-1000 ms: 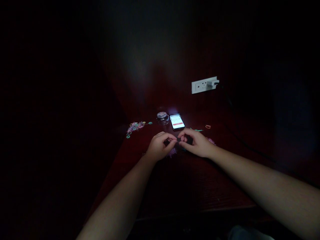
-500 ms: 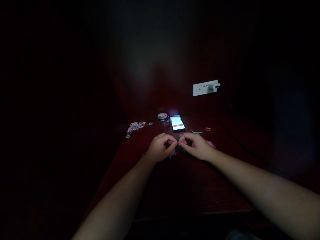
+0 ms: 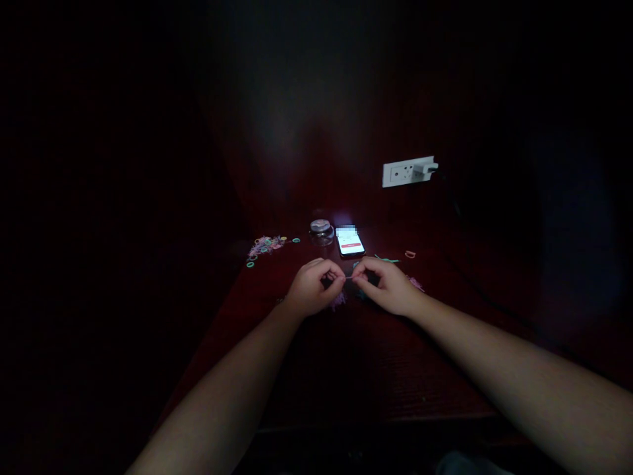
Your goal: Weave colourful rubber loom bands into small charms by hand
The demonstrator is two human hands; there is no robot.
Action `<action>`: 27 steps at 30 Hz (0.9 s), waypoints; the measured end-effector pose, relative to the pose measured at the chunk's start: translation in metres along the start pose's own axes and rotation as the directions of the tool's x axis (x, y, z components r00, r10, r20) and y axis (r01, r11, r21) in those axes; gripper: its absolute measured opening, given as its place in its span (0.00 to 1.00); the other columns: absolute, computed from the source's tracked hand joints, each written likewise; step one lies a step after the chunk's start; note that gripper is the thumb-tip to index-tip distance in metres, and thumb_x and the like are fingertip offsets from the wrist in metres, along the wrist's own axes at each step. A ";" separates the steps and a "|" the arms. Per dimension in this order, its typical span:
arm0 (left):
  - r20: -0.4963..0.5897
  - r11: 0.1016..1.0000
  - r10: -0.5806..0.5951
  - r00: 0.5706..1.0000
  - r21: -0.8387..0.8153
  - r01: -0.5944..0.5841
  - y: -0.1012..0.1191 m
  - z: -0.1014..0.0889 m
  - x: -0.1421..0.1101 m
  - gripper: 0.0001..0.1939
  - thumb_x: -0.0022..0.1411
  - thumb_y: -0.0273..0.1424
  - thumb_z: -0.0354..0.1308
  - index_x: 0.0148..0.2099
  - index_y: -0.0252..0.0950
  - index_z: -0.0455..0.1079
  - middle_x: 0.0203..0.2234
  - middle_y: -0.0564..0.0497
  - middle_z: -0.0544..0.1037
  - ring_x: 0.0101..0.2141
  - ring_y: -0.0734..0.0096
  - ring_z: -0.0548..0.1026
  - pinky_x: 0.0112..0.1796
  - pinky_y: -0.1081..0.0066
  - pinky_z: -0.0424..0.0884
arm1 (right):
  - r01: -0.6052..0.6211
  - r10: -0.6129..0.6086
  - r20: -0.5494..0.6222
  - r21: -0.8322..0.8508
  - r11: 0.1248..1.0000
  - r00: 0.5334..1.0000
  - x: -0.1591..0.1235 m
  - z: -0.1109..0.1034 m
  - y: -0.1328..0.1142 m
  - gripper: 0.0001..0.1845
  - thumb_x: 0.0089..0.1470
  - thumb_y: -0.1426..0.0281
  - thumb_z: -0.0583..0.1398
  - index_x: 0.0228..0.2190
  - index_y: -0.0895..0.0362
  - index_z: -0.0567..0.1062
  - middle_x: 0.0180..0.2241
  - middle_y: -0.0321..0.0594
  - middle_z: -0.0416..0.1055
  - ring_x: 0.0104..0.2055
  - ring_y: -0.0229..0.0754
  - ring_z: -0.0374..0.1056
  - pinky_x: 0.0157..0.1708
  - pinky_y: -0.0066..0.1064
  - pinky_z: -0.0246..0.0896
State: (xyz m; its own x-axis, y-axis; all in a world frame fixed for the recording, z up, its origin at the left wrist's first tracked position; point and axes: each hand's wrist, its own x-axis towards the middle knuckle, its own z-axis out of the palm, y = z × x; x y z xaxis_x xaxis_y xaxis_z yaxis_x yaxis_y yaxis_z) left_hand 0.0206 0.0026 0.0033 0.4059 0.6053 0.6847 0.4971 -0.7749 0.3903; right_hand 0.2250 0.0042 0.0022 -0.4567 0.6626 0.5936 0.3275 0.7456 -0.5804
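Observation:
The scene is very dark. My left hand and my right hand meet fingertip to fingertip over a dark red table. Both are pinched on a small thin band stretched between them; its colour is hard to make out. A pinkish clump of small bands lies on the table just under my left hand. More pink bits show behind my right hand.
A lit phone lies beyond my hands, beside a small clear jar. A scatter of coloured bands is at the table's left. A wall socket holds a charger plug, with a dark cable trailing right.
My hands have stayed together in almost the same spot; the pinched fingertips have drawn slightly apart, stretching the band. The view shifted slightly.

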 end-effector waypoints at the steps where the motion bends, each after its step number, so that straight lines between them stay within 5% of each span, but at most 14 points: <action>1: 0.001 1.000 -0.002 1.000 0.001 0.002 0.000 0.000 0.000 0.03 0.59 0.28 0.57 0.32 0.35 0.71 0.25 0.52 0.73 0.28 0.73 0.70 0.30 0.72 0.66 | 0.004 -0.004 -0.005 -0.004 1.000 1.000 0.000 0.000 -0.001 0.04 0.55 0.71 0.58 0.30 0.57 0.72 0.27 0.37 0.67 0.30 0.39 0.63 0.33 0.30 0.59; 27: 0.024 1.000 0.003 1.000 -0.011 -0.003 0.000 0.001 0.001 0.04 0.59 0.28 0.58 0.31 0.35 0.70 0.24 0.53 0.72 0.28 0.74 0.70 0.30 0.73 0.66 | -0.008 0.008 -0.023 0.001 1.000 1.000 0.001 -0.001 -0.002 0.05 0.53 0.71 0.60 0.27 0.57 0.68 0.26 0.36 0.65 0.29 0.39 0.63 0.31 0.30 0.58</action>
State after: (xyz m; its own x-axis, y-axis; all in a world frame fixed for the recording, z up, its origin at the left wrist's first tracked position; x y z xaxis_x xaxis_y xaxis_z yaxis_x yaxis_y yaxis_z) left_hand 0.0219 0.0032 0.0034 0.4257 0.6071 0.6710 0.4872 -0.7787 0.3954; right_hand 0.2249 0.0030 0.0049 -0.4351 0.6702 0.6013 0.3304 0.7400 -0.5858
